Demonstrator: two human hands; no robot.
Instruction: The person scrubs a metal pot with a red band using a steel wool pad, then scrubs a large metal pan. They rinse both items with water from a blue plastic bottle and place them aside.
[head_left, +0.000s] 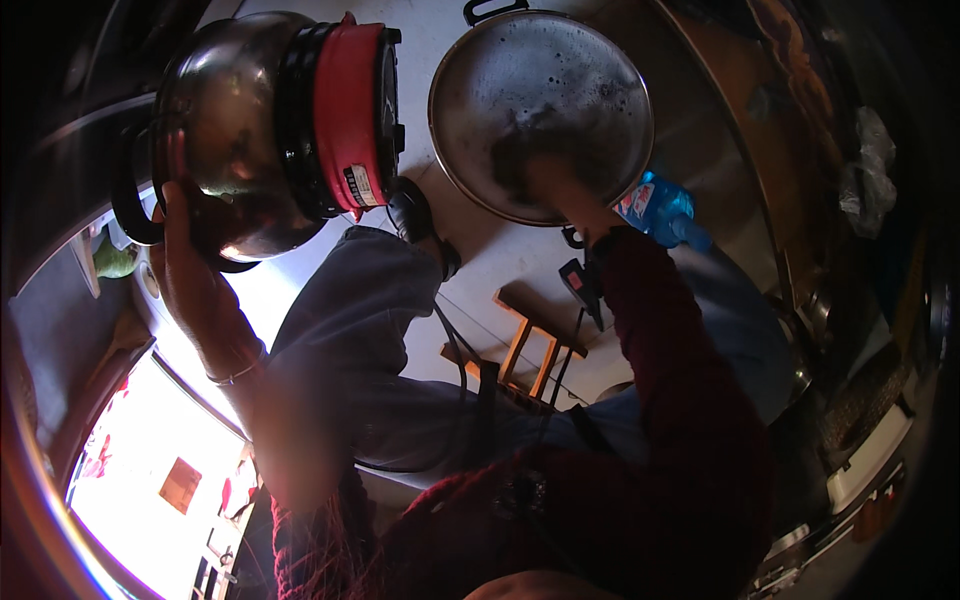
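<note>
On the left, a rounded metal pot (225, 135) with a red and black base lies tipped on its side, its base facing right. My left hand (184, 262) is at the pot's lower left, by the black side handle, with its fingers against the metal. At upper centre right stands a wide, round metal pan (540, 82) with black handles, holding what looks like water. My right hand (551, 180) reaches into the pan over a dark, blurred thing that I cannot make out; the fingers are hidden in shadow.
A blue plastic bottle (660, 208) lies beside the pan's lower right rim. A small wooden stool (525, 352) is on the tiled floor (480, 300) below the pan. Black straps or cords hang near my legs. A crumpled clear plastic bag (870, 172) is at the far right.
</note>
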